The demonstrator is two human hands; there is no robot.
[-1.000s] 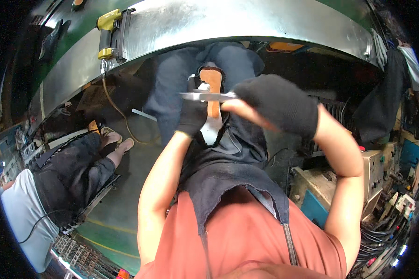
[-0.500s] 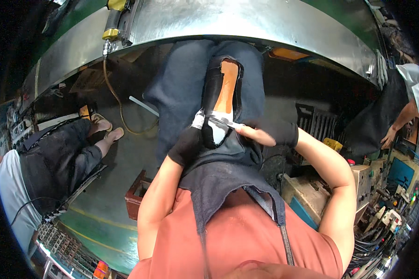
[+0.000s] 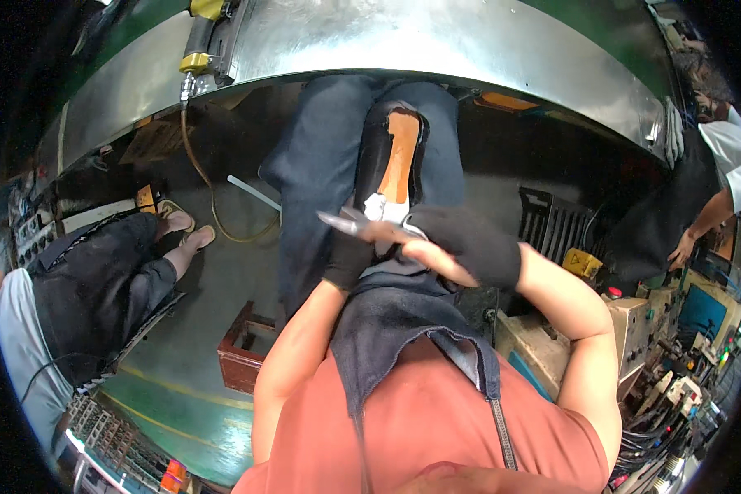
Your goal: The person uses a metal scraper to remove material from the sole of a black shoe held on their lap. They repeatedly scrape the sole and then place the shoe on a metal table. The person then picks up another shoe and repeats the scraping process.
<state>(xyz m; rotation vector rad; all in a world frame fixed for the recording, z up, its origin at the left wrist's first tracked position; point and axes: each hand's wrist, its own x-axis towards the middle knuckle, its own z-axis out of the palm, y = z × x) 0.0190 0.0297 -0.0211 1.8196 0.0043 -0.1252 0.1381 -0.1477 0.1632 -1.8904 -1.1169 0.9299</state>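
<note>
A black shoe [image 3: 401, 156] lies sole up, its length running along the person's lap, between the thighs, with a tan strip down its middle and a white patch at the end nearer the body. The black-gloved right hand [image 3: 465, 244] has its fingers clamped on a metal tool [image 3: 350, 221], which lies across the white end and over the left hand [image 3: 350, 257]; blur leaves the tool's exact kind unclear. The left hand, also gloved, is at the shoe's near left side, a white-wrapped digit against it; how its other fingers stand I cannot tell. Beyond the knees, a yellow-and-black air tool [image 3: 206, 41] rests on the metal surface [image 3: 445, 41].
</note>
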